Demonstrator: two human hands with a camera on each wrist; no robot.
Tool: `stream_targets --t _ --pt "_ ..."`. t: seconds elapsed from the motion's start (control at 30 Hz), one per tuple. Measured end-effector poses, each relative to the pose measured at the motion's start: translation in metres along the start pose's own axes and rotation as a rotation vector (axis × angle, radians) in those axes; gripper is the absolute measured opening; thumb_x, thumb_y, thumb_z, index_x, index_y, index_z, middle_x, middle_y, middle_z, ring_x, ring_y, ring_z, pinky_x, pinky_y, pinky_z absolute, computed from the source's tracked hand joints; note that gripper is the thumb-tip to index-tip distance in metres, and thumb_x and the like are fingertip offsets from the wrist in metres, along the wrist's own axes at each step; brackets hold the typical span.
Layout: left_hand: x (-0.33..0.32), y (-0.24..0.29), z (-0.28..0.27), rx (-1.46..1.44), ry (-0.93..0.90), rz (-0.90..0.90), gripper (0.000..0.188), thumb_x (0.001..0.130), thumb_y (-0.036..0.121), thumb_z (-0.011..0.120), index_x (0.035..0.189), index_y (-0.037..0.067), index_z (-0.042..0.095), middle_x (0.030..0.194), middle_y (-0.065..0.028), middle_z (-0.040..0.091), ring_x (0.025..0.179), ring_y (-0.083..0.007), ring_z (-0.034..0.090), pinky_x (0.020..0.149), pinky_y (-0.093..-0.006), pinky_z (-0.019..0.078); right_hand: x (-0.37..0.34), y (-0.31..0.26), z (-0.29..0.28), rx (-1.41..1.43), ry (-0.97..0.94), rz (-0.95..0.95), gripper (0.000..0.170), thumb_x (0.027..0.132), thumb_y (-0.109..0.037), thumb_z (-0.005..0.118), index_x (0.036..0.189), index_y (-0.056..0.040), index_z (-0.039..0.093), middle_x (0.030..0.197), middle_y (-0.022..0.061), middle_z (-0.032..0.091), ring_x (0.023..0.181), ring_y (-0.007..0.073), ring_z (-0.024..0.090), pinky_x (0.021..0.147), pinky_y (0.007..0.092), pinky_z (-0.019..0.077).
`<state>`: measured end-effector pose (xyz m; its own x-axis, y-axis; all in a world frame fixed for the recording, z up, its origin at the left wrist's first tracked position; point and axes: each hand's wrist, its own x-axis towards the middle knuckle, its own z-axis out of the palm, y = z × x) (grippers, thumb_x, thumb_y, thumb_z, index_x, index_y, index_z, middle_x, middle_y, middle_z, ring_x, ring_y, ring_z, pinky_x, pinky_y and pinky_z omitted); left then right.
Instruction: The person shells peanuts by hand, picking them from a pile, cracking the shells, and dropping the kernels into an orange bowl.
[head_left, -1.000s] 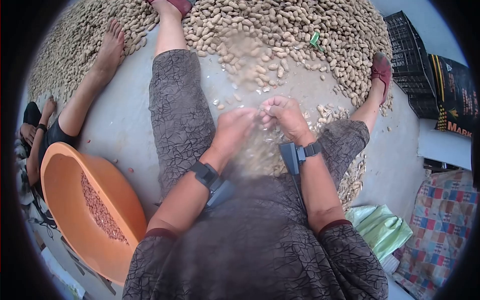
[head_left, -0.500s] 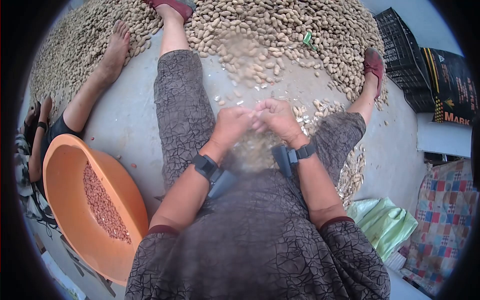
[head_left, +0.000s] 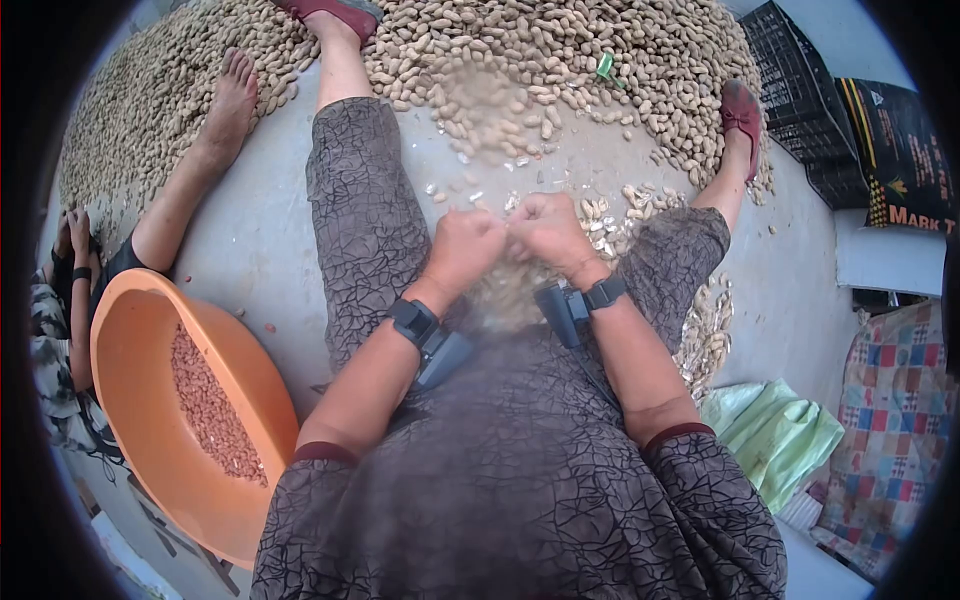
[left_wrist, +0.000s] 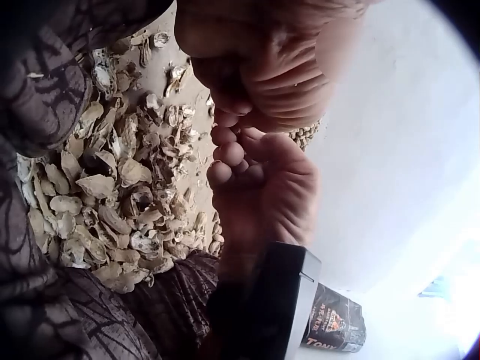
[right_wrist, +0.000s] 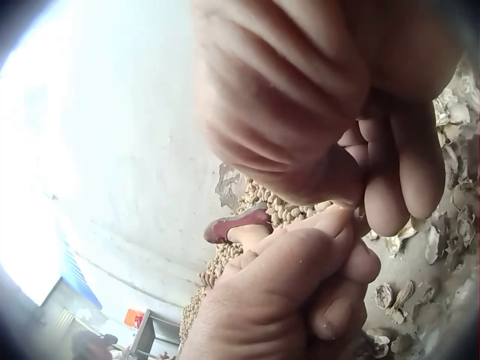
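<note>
My left hand (head_left: 468, 243) and right hand (head_left: 550, 235) meet at the fingertips above the lap, their fingers curled in. Thumbs and forefingers pinch a small pale piece, seemingly a peanut (right_wrist: 345, 205), almost wholly hidden by the fingers in the right wrist view. Below the hands, split peanut shells (left_wrist: 112, 202) are heaped between the legs. Whole unshelled peanuts (head_left: 550, 40) form a wide pile past the feet. To the left stands an orange basin (head_left: 245, 370) with reddish shelled kernels (head_left: 210, 400) inside.
Another person's bare foot (head_left: 228, 110) is at the pile's left. My legs stretch either side of the shells, a red shoe (head_left: 740, 120) at the right. Along the right are a black crate (head_left: 800, 100), a printed bag (head_left: 905, 160), a green plastic sack (head_left: 780, 430) and checked cloth (head_left: 890, 420).
The right hand's fingers were more spread and visible a second ago; now both hands are curled in with knuckles nearly meeting. The head view has shifted slightly.
</note>
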<state>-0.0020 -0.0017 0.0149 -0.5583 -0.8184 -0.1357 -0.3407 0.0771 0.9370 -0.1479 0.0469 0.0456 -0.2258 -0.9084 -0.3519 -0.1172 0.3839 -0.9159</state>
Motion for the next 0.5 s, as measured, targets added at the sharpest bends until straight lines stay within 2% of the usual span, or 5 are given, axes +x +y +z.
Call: stream_targets --t 0.1,0.17,0.27,0.4,0.5 --pt "0.003 -0.009 0.004 0.075 0.053 0.126 0.014 0.077 0.010 0.060 0.080 0.000 0.069 0.063 -0.0013 0.064 0.059 -0.0064 0.056 0.066 -0.0254 0.0494 0.002 0.002 0.005 0.005 0.067 0.034 0.008 0.072 -0.003 0.059 0.068 0.0040 0.061 0.059 0.0102 0.061 0.051 0.0134 0.059 0.046 0.0255 0.0468" --pt "0.004 -0.011 0.007 0.136 0.086 0.171 0.014 0.076 0.010 0.059 0.079 0.001 0.069 0.062 -0.0008 0.064 0.057 -0.0075 0.056 0.064 -0.0265 0.0500 0.007 0.013 0.008 -0.110 0.133 -0.050 0.009 0.075 -0.001 0.058 0.066 0.0015 0.057 0.060 0.0063 0.058 0.049 0.0109 0.057 0.043 0.0235 0.0465" --pt "0.000 0.001 0.009 0.082 0.094 0.060 0.014 0.076 0.009 0.058 0.077 -0.001 0.068 0.060 -0.0013 0.063 0.054 -0.0072 0.054 0.061 -0.0258 0.0491 0.009 0.022 0.009 -0.047 0.149 -0.043 0.010 0.074 -0.002 0.057 0.065 0.0005 0.057 0.058 0.0054 0.057 0.047 0.0095 0.054 0.041 0.0232 0.0444" --pt "0.002 -0.012 0.015 0.045 0.140 0.095 0.014 0.077 0.008 0.058 0.074 -0.002 0.067 0.059 -0.0007 0.062 0.054 -0.0060 0.053 0.055 -0.0242 0.0470 0.002 0.011 0.010 0.119 0.147 0.009 0.009 0.074 -0.003 0.056 0.066 0.0000 0.057 0.057 0.0054 0.056 0.046 0.0106 0.053 0.041 0.0240 0.0440" --pt "0.002 -0.011 0.013 -0.058 0.138 0.003 0.014 0.078 0.007 0.058 0.075 -0.003 0.067 0.063 -0.0020 0.062 0.055 -0.0053 0.054 0.053 -0.0214 0.0441 0.000 0.008 0.009 0.281 0.142 0.122 0.007 0.075 -0.002 0.055 0.069 0.0002 0.057 0.058 0.0068 0.057 0.046 0.0122 0.054 0.041 0.0248 0.0443"
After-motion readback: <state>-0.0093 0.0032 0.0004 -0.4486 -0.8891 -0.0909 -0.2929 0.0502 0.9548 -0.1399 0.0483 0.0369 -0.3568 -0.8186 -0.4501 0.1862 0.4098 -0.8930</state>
